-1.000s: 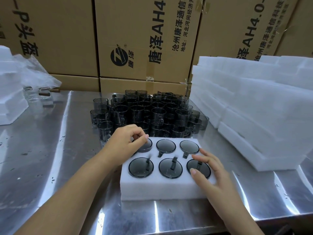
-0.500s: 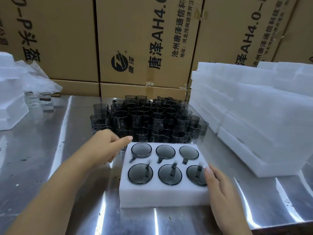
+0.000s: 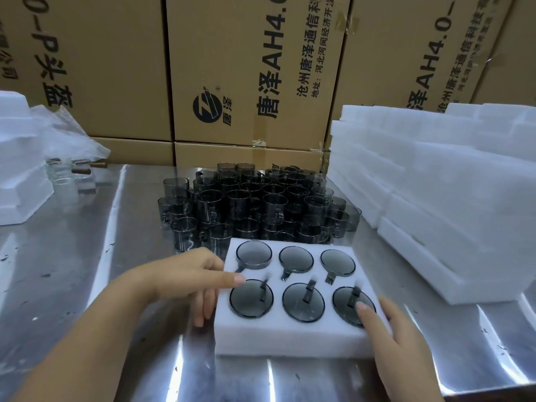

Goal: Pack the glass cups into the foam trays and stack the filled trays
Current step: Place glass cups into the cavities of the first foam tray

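A white foam tray [image 3: 290, 339] lies on the steel table in front of me, with several smoky grey glass cups [image 3: 251, 297] set upside down in all its holes. My left hand [image 3: 190, 278] grips the tray's left edge, thumb on top and fingers down the side. My right hand [image 3: 388, 326] grips the tray's near right corner, thumb resting on the corner cup. Behind the tray stands a dense cluster of loose grey glass cups [image 3: 255, 206].
Stacks of white foam trays [image 3: 435, 204] fill the right side. More foam and plastic wrap [image 3: 20, 158] sit at the far left, with a few clear glasses [image 3: 71, 177] beside them. Cardboard boxes [image 3: 246, 68] wall off the back. The table's near edge runs below the tray.
My left hand left the far left cup and came down onto the tray's left edge. My right hand slid from the top of the near right cup to the tray's corner.
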